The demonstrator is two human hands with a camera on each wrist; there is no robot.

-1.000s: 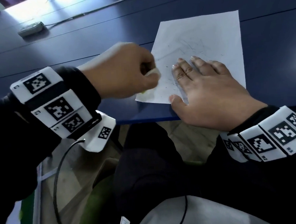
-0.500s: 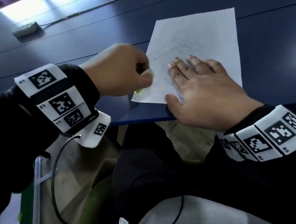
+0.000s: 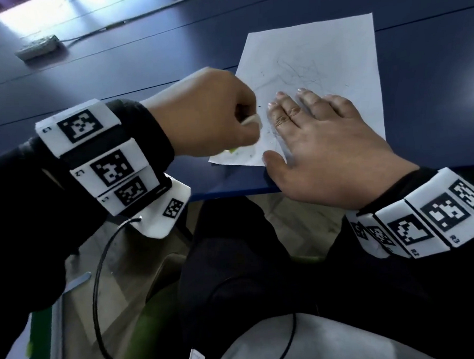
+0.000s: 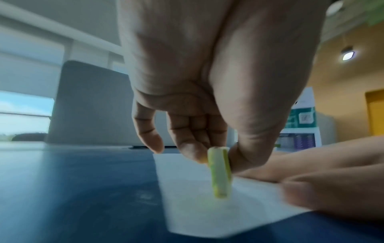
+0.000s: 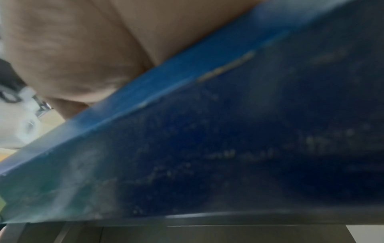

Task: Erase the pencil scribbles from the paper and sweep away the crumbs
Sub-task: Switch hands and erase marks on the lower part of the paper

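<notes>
A white sheet of paper (image 3: 320, 63) with faint pencil scribbles (image 3: 298, 73) lies on the blue table (image 3: 139, 60) near its front edge. My left hand (image 3: 244, 129) pinches a pale yellow-green eraser (image 4: 220, 172) between thumb and fingers, its lower end pressed on the paper's near left corner (image 4: 207, 213). My right hand (image 3: 311, 136) lies flat on the paper's lower part, fingers straight, holding the sheet down. A few dark specks (image 3: 267, 133) sit on the paper between the two hands. The right wrist view shows only the blurred table edge (image 5: 187, 69) and my palm (image 5: 72, 49).
A grey power strip (image 3: 37, 47) with a cable lies at the far left of the table. The table's front edge (image 3: 231, 192) runs just below the paper. My dark-clothed lap and a black cable (image 3: 98, 285) are below it.
My left hand has shifted slightly back and forth with the eraser over the paper's near left part. The right hand stays flat on the sheet.
</notes>
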